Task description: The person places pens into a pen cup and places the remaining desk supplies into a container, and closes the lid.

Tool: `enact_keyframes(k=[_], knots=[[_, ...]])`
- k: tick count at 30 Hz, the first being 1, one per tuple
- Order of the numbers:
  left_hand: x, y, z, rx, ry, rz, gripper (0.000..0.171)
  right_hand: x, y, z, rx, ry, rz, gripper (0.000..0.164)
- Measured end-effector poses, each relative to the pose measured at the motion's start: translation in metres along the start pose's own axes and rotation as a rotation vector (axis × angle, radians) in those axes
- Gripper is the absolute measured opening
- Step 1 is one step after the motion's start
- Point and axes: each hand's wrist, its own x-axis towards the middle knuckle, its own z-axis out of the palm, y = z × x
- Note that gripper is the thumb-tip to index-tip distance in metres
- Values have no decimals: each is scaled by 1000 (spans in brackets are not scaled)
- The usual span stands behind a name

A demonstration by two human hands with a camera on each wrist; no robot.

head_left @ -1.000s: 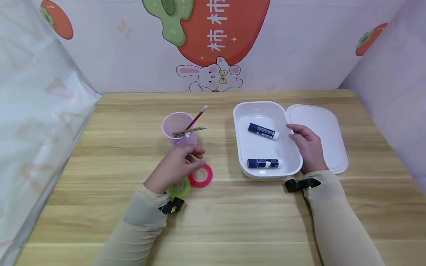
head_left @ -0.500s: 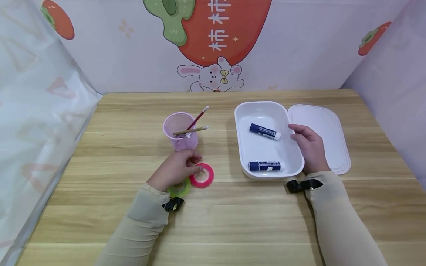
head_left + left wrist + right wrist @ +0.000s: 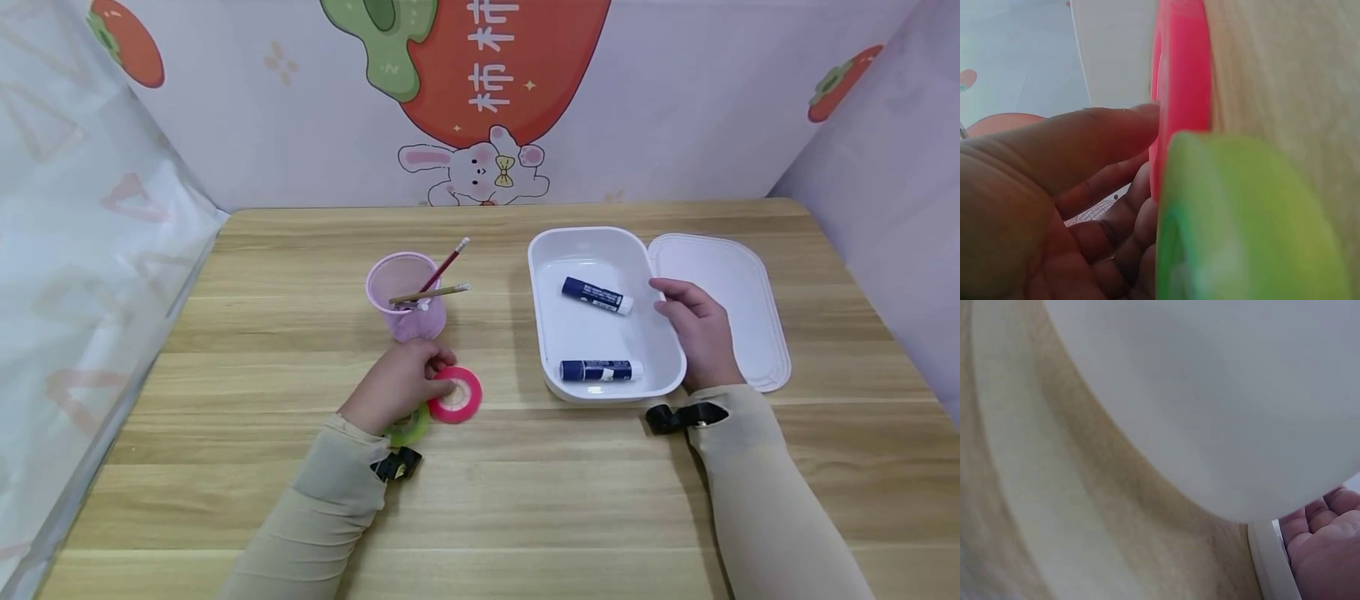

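Two rolls of tape lie on the wooden table, a pink roll of tape (image 3: 466, 407) and a green roll of tape (image 3: 412, 431) at its lower left. My left hand (image 3: 397, 379) pinches the pink roll at its left side; the left wrist view has the thumb (image 3: 1104, 140) against its face and the fingers curled by its edge. At the right, my right hand (image 3: 699, 333) grips the side wall of a white plastic box (image 3: 540, 325), thumb at the rim. Inside that box lie two dark blue glue sticks with white ends, one glue stick (image 3: 592, 295) slanted, the other glue stick (image 3: 596, 371) level.
Behind the left hand stands a pink pencil cup (image 3: 416, 325) with a red pencil (image 3: 447, 265) and a tan pencil (image 3: 442, 292) leaning out. A white lid (image 3: 750, 317) lies flat right of the box, partly behind the right hand. A printed cloth (image 3: 300, 150) backs the table.
My left hand has come down from above the rolls to the pink roll's left edge, its fingers closing in. The right hand keeps its hold on the box.
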Motion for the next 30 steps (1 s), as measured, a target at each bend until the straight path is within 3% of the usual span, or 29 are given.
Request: enact_keyframes(k=[7,13,22,30], knots=[[-1,1,0,117,23,36,33,0,0,-1,4,0,1,35],[-5,4,-2,137,28,72,26,1,1,-1,-5,-2,7,35],[-9,8,-6,40,28,106,20,1,-1,0,-16,-2,3,36],[-10,7,-8,-28,26,85,18,1,0,-1,-24,-1,18,36]])
